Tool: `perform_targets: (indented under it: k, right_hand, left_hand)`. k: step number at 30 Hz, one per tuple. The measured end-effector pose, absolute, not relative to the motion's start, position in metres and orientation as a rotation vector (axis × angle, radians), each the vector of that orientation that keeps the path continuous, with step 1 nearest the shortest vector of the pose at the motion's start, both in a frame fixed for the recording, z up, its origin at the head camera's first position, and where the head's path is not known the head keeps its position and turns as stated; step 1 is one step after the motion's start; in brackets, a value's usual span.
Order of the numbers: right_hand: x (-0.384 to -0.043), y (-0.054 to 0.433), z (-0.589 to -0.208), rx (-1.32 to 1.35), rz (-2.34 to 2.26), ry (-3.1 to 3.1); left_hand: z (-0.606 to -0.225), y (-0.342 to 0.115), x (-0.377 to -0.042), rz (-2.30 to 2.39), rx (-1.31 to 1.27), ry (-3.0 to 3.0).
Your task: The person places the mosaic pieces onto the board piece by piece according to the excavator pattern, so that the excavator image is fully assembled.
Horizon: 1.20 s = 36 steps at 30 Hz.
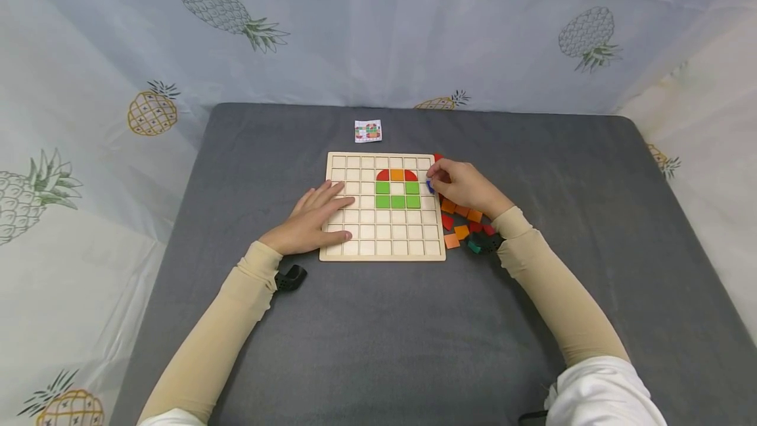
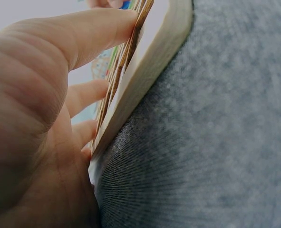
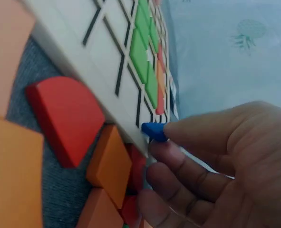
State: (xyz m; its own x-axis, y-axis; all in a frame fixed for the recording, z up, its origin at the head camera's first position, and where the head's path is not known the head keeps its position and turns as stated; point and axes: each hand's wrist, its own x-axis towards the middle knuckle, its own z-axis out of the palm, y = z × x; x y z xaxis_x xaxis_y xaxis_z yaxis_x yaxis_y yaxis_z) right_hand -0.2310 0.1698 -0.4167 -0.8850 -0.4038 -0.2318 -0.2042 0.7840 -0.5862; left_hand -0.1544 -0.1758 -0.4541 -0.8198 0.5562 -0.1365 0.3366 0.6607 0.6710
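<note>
In the head view, a pale curtain printed with pineapples is hanging behind a dark gray table. A wooden grid board is lying on the table, with a small printed card lying beyond its far edge. Five green tiles are sitting in the grid; beyond them, an orange tile is lying between two red pieces. The left hand is resting on the board's left side, fingers spread apart. The right hand is holding a blue piece at the board's right edge, and loose blocks in orange, red and green are lying near that wrist.

In the left wrist view, the left hand's thumb is pressing on the grid, its fingers reaching over the edge.

In the right wrist view, the thumb and forefinger are pinching the blue piece close to the rim; whether it is touching the board, I cannot tell. A rounded red block is lying just beside the board.
</note>
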Motion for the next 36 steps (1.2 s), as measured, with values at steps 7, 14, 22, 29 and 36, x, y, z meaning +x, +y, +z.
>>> perform_targets:
  k: [7, 14, 22, 29, 36]
  right_hand:
    - [-0.2307, 0.1673, -0.4174, -0.543, -0.720, 2.667]
    - [-0.2307, 0.1701, -0.4188, -0.679, -0.663, 2.690]
    - [-0.2319, 0.1719, -0.4181, -0.743, -0.565, 2.662]
    - [-0.2317, 0.1715, -0.4174, -0.722, -0.573, 2.660]
    - [-0.2311, 0.1724, -0.4177, -0.714, -0.558, 2.660]
  left_hand:
    - [-0.4559, -0.1760, -0.1552, 0.926, 0.706, 2.560]
    - [-0.4565, -0.1764, -0.1554, 0.923, 0.715, 2.563]
    - [-0.4545, -0.1759, -0.1548, 0.932, 0.712, 2.553]
    - [-0.4537, -0.1753, -0.1550, 0.935, 0.705, 2.553]
    - [-0.4542, -0.1752, -0.1551, 0.930, 0.708, 2.555]
